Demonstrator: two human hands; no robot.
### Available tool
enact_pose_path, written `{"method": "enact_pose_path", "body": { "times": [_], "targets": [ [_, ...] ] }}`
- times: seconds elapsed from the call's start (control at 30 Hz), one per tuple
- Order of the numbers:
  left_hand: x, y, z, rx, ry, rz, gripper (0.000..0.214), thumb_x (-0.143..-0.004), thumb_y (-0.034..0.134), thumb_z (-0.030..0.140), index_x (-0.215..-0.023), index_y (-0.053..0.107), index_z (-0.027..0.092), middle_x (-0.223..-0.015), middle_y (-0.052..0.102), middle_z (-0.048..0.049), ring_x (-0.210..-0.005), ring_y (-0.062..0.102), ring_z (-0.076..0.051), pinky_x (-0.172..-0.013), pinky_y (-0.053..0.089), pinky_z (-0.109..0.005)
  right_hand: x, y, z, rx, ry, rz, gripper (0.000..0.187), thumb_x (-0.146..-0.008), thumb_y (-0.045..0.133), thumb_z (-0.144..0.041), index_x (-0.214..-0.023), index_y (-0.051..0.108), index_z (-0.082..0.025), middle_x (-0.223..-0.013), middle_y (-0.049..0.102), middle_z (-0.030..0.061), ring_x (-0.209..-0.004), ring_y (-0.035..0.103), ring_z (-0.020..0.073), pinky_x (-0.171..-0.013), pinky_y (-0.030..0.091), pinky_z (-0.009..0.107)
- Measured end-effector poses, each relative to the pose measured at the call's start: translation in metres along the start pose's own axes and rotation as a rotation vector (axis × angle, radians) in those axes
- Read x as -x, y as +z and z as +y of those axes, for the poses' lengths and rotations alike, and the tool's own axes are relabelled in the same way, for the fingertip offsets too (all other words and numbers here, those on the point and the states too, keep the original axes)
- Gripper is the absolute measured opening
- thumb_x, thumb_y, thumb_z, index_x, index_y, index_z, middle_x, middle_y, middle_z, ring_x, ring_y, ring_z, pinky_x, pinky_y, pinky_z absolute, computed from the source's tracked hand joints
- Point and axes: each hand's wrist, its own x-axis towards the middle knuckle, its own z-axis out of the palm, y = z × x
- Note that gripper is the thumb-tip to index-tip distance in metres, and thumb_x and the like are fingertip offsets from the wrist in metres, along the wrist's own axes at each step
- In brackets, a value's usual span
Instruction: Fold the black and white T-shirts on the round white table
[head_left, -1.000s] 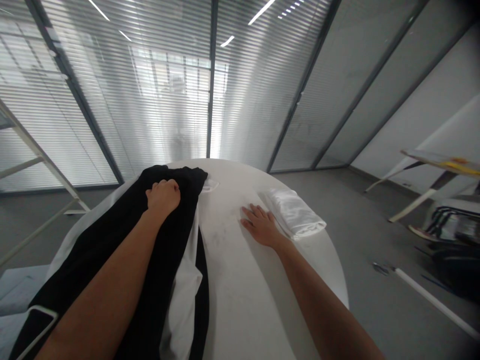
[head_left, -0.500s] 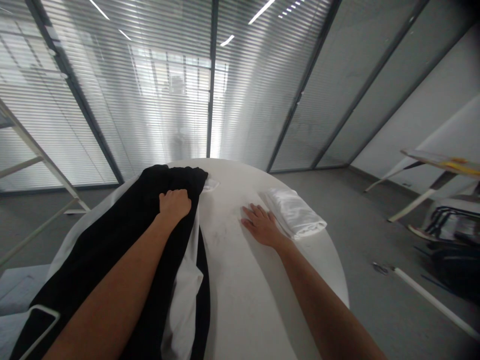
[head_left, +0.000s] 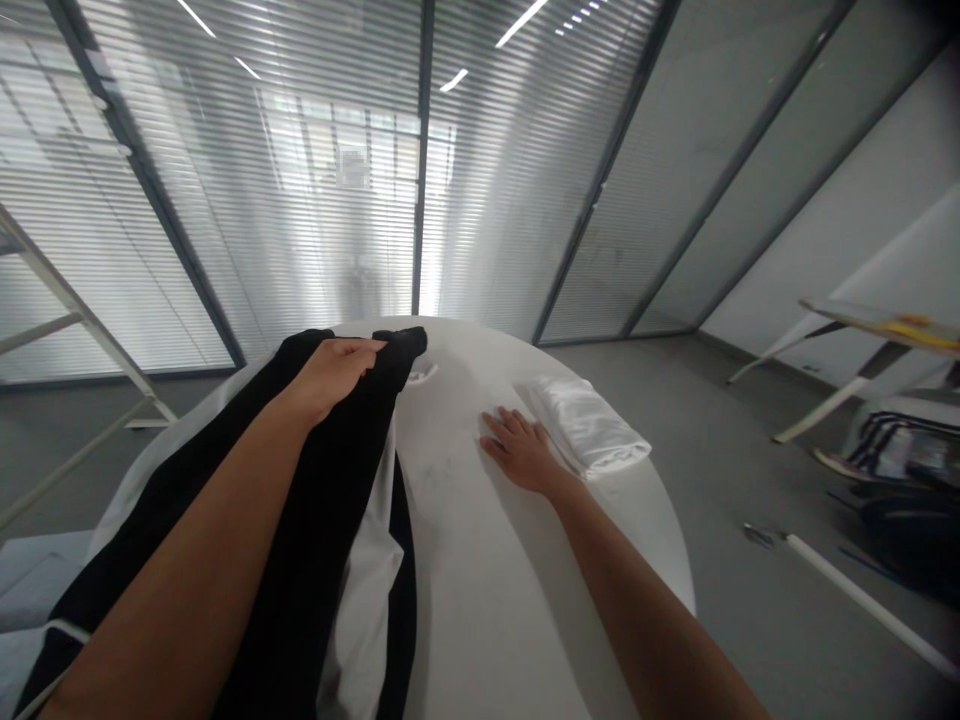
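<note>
A long black garment (head_left: 341, 480) lies down the left half of the round white table (head_left: 480, 600); I cannot tell its exact kind. White cloth (head_left: 367, 580) shows between its black layers on the right side. My left hand (head_left: 341, 372) is on the garment's far part, thumb and fingers pinching the black fabric near its bunched far edge. My right hand (head_left: 519, 450) lies flat on the tabletop, fingers spread and holding nothing. Just beyond its fingers, to the right, is a folded shiny white cloth (head_left: 592, 425).
A white metal ladder-like frame (head_left: 75, 300) stands at the left. Behind the table runs a glass partition with blinds (head_left: 495, 200). On the right are another table (head_left: 877, 320), a dark bag (head_left: 911, 530) and a white pole (head_left: 862, 595) on the floor.
My left hand has slid forward from the garment's middle toward its far edge and now pinches it. The far edge has shifted slightly right. My right hand has stayed in place.
</note>
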Motion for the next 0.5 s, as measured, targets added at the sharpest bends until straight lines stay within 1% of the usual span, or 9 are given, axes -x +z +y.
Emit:
{"method": "enact_pose_path", "body": {
  "times": [0.1, 0.2, 0.3, 0.37, 0.43, 0.5],
  "targets": [
    [0.006, 0.000, 0.012, 0.132, 0.048, -0.043, 0.039, -0.066, 0.058, 0.029, -0.098, 0.076, 0.016, -0.074, 0.071, -0.0027, -0.064, 0.062, -0.016, -0.059, 0.047, -0.026, 0.000, 0.001, 0.000, -0.031, 0.003, 0.017, 0.056, -0.098, 0.032, -0.052, -0.148, 0.038, -0.027, -0.157, 0.031, 0.0108, -0.142, 0.029, 0.0324, -0.109, 0.027, 0.058],
    [0.007, 0.001, 0.017, 0.194, 0.098, -0.059, 0.042, -0.063, 0.058, 0.027, -0.098, 0.077, 0.013, -0.078, 0.072, -0.0051, -0.069, 0.064, -0.019, -0.064, 0.050, -0.029, -0.002, 0.001, 0.000, -0.093, 0.015, 0.064, 0.056, -0.097, 0.037, -0.049, -0.148, 0.036, -0.025, -0.154, 0.037, 0.0114, -0.141, 0.032, 0.0317, -0.109, 0.026, 0.056],
    [0.008, 0.003, 0.017, 0.204, 0.096, -0.083, 0.046, -0.063, 0.056, 0.027, -0.101, 0.076, 0.012, -0.079, 0.072, -0.0071, -0.072, 0.065, -0.022, -0.066, 0.052, -0.032, -0.005, -0.003, -0.002, -0.192, 0.081, 0.119, 0.058, -0.095, 0.042, -0.047, -0.148, 0.036, -0.024, -0.148, 0.044, 0.0128, -0.137, 0.037, 0.0315, -0.109, 0.025, 0.056],
    [0.010, 0.005, 0.018, 0.155, 0.070, -0.135, 0.047, -0.065, 0.053, 0.026, -0.104, 0.076, 0.014, -0.078, 0.071, -0.0066, -0.069, 0.064, -0.021, -0.063, 0.052, -0.032, -0.005, -0.008, -0.006, -0.272, 0.099, 0.133, 0.061, -0.093, 0.046, -0.050, -0.147, 0.037, -0.025, -0.145, 0.048, 0.0123, -0.135, 0.040, 0.0316, -0.109, 0.024, 0.057],
    [0.013, 0.008, 0.021, 0.060, 0.066, -0.208, 0.046, -0.067, 0.051, 0.026, -0.106, 0.075, 0.017, -0.075, 0.069, -0.0044, -0.064, 0.061, -0.018, -0.060, 0.050, -0.030, -0.004, -0.013, -0.012, -0.323, 0.037, 0.136, 0.062, -0.090, 0.052, -0.052, -0.145, 0.040, -0.027, -0.142, 0.052, 0.0104, -0.133, 0.042, 0.0305, -0.109, 0.023, 0.056],
    [0.017, 0.011, 0.026, -0.050, 0.103, -0.294, 0.046, -0.070, 0.050, 0.026, -0.108, 0.074, 0.019, -0.070, 0.066, -0.0022, -0.060, 0.058, -0.015, -0.058, 0.047, -0.028, -0.001, -0.016, -0.020, -0.325, -0.082, 0.136, 0.057, -0.087, 0.057, -0.050, -0.140, 0.047, -0.030, -0.137, 0.056, 0.0083, -0.129, 0.045, 0.0288, -0.110, 0.021, 0.055]
  ]
}}
